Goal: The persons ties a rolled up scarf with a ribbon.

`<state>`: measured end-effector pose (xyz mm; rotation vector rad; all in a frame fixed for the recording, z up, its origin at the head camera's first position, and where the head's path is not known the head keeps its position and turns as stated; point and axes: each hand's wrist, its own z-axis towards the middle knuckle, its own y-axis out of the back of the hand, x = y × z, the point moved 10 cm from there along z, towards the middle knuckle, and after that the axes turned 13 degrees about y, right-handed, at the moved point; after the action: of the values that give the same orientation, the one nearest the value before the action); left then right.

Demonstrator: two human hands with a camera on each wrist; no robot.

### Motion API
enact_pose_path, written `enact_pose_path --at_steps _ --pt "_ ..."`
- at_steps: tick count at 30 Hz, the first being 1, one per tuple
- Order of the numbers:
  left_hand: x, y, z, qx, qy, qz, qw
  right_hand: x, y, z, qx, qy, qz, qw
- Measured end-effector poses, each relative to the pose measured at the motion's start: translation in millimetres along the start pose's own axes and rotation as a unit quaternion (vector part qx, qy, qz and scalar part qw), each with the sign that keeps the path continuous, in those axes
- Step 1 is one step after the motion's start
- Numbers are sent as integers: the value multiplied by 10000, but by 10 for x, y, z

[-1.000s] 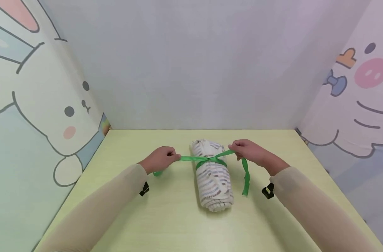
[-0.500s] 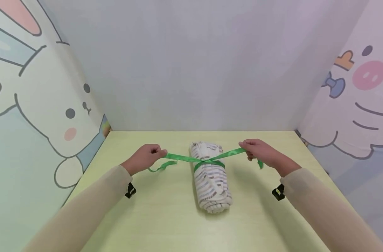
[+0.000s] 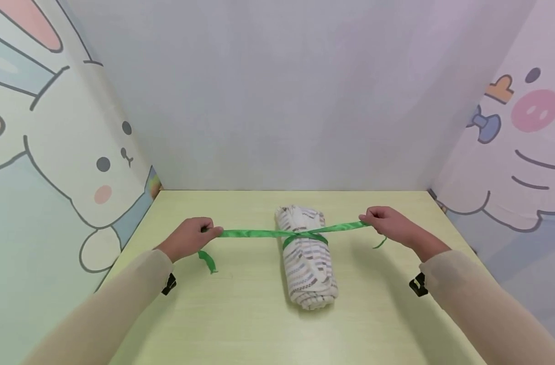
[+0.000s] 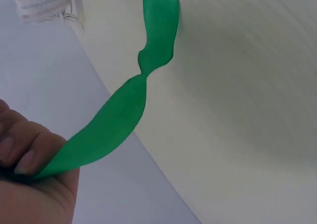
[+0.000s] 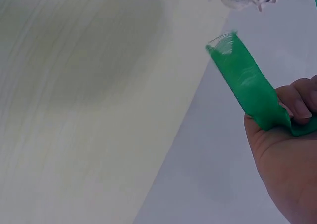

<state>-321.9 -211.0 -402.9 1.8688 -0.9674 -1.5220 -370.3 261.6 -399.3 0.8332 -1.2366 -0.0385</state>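
A rolled striped towel [image 3: 310, 268] lies on the table, its length running away from me. Around its middle goes a green ribbon [image 3: 252, 233], crossed on top of the roll. My left hand [image 3: 188, 238] grips one end of the ribbon out to the left, and my right hand [image 3: 391, 225] pinches the other end to the right. Both lengths are stretched nearly straight. Loose tails hang below each hand. In the left wrist view the ribbon tail [image 4: 106, 125] twists out of the curled fingers; in the right wrist view a frayed ribbon end [image 5: 247, 80] sticks out past the thumb.
The pale yellow table [image 3: 241, 324] ends at a plain grey-white backdrop [image 3: 286, 101]. Side panels with a cartoon rabbit [image 3: 76, 142] and a cartoon pig [image 3: 510, 152] stand left and right. A black wrist device [image 3: 169, 284] sits under the left sleeve.
Both hands have moved apart, left hand leftward and right hand rightward, drawing the ribbon longer on each side. The loose tail on the right now looks shorter. The towel roll has barely shifted.
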Motion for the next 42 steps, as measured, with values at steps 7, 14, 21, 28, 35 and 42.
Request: enact_pose_path --at_steps 7,14,21,28,35,42 --pt "227 -53 27 -169 266 417 9986 -169 -4 -72 -73 -5 -498 9987" --pt "403 -51 93 -332 332 699 9964 -274 31 -148 -125 -1 -751 9971" --pt "474 15 112 -235 390 214 9987 -305 137 -181 -214 -91 -762 9968" --pt "575 49 155 -360 479 90 9982 -375 141 -216 -156 -265 -428 9986" --pt "667 -82 154 -111 668 742 9949 -496 93 -258 -1 -438 -1980 9792" --pt "774 -213 86 313 620 1350 9884 -545 82 -284 169 -473 -2671 9623"
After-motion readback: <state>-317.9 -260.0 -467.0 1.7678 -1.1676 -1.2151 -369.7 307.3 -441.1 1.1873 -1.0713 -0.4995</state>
